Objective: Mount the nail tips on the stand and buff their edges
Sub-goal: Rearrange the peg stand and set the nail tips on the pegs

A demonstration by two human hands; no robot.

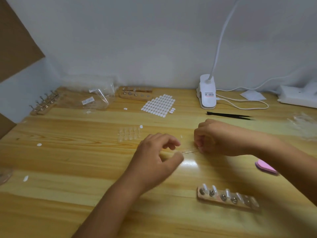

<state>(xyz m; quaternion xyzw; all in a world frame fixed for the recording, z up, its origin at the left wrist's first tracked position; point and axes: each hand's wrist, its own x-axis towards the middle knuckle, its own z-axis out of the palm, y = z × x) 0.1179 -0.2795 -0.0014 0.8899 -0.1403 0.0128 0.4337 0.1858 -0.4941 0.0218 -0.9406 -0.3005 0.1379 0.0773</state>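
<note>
Wooden stand (223, 204), kept within reach by the surface's (85, 169) front edge, carries mounted nail tips (213, 188), while the right hand's (216, 136) curled fingers (199, 148) pinch a clear strip (188, 152) mid-surface, probably to free another tip; the left hand's (154, 157) grip cannot be told.

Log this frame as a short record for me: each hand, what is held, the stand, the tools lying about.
left hand: blurred, fingers curled at one end of the strip; grip unclear
right hand: fingers curled on the other end of a thin clear strip
stand: light wooden stand, front right, mounted clear nail tips on its pegs
loose tips: row of loose clear tips on the wooden table, beyond the left hand
buffer: pink nail buffer, right of the hands, untouched
behind: black tweezers, sheet of white oval stickers, white clip lamp
</note>
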